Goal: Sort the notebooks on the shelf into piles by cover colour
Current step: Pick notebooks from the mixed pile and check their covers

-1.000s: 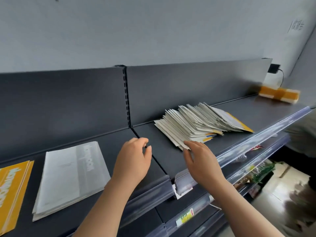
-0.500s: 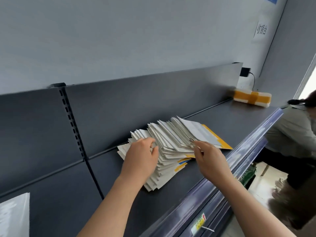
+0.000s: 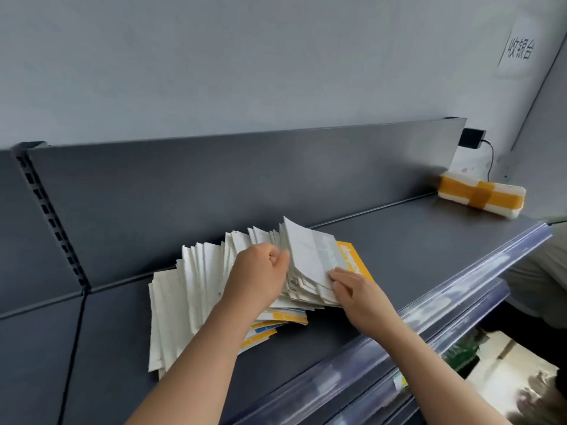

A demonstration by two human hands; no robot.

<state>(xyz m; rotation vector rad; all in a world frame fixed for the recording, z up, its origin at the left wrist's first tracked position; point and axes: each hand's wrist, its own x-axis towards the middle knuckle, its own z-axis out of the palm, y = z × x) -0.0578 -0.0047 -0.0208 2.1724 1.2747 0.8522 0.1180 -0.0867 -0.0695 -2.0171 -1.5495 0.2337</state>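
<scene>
Both hands moved deeper into notebooks (image 3: 196, 289); left hand (image 3: 260, 271) curled in fanned pages; right hand (image 3: 352, 286) pinching grey cover; wall sign (image 3: 520, 50) "收银台".

Grey shelf, white and yellow paper

The shelf (image 3: 399, 259) is dark grey, its front rail (image 3: 460, 289) clear bluish. On it, the notebooks (image 3: 190, 296) show white edges with yellow and blue covers; at the shelf's far right end a white bundle (image 3: 481, 197) is crossed by orange bands.
</scene>
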